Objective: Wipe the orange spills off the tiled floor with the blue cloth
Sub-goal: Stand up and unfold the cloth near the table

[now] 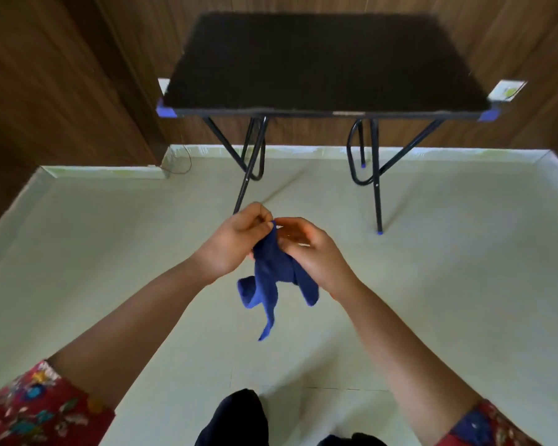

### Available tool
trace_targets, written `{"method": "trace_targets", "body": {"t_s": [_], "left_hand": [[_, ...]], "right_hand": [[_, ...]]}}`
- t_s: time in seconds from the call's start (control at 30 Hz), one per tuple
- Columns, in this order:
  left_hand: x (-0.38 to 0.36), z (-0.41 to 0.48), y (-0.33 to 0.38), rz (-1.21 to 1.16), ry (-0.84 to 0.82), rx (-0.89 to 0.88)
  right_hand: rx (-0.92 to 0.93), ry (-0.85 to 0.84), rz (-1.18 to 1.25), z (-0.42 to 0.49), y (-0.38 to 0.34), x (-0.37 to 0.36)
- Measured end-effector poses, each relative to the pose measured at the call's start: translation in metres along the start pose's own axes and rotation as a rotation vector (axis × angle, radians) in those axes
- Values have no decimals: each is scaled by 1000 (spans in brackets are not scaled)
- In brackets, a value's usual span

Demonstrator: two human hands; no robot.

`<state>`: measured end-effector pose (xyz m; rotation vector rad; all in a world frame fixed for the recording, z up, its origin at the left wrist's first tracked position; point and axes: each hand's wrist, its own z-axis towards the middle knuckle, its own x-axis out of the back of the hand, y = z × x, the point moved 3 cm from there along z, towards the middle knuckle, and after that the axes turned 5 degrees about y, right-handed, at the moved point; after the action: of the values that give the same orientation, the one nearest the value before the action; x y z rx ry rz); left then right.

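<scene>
The left hand [236, 241] and right hand [314, 252] were together at the centre of the frame, raised above the floor [103, 252]. The left pinched the top edge of the cloth [276, 272] with curled fingers [261, 217]; the right gripped it just beside. The rest hung down crumpled between the 2 wrists. A black-topped desk [319, 59] stood at upper centre

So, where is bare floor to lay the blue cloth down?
Bare tiled floor lies left of the left hand, up to the skirting, and again right of the right hand, past the table leg. It is crowded under the table, among its legs. The blue cloth hangs from both hands.
</scene>
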<state>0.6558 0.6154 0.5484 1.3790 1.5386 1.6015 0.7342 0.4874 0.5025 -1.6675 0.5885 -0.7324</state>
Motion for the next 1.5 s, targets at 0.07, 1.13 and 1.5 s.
{"method": "trace_targets", "body": {"t_s": [0.07, 1.13, 1.5], "left_hand": [[15, -11, 50, 8, -30, -57], [168, -50, 105, -427, -233, 530], [152, -15, 96, -45, 142, 289]], "right_hand": [[73, 25, -139, -7, -44, 4], [-448, 186, 943, -109, -140, 81], [-488, 498, 197, -83, -144, 101]]}}
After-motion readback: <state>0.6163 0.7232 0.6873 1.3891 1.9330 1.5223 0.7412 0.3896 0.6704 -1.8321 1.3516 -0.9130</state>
